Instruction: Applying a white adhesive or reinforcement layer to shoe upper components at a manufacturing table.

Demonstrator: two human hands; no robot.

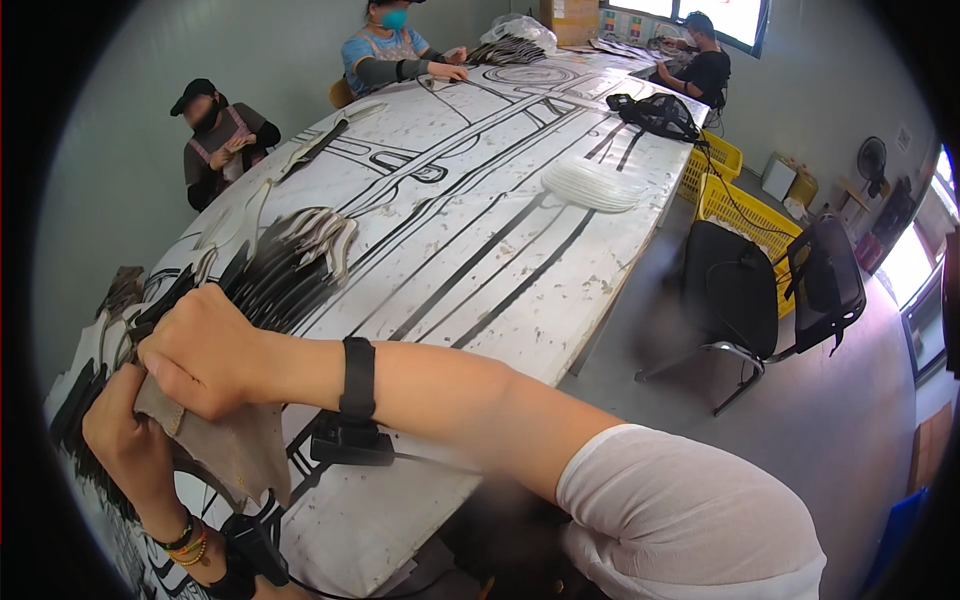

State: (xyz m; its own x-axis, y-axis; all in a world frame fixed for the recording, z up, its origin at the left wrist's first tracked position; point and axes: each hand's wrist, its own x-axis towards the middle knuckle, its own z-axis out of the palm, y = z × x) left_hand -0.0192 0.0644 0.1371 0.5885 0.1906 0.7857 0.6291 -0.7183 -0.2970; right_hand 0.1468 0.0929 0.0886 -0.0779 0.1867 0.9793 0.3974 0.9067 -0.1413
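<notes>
From the middle of the view, the right hand [205, 350] sits close to nine o'clock, its fingers curled into a fist clamped on the upper part of a grey-beige cloth [245, 445], which hangs down at eight o'clock over the near end of the white table [370, 530]. The left hand [125, 435] is just beside and below it, between eight and nine, with bent fingers against the cloth's left edge; I cannot tell whether they grip it. Close by at nine o'clock lies a fanned stack of dark strips [285, 285] with pale ends. Black lines run across the tabletop toward one o'clock, where a translucent white bundle [595, 187] lies, with a black mesh bag [660, 115] beyond it. A black chair [730, 285] stands at three o'clock, beside yellow crates [745, 215]. One co-worker [215, 150] is at ten o'clock, another [395, 60] between eleven and twelve, a third [703, 70] between one and two.
</notes>
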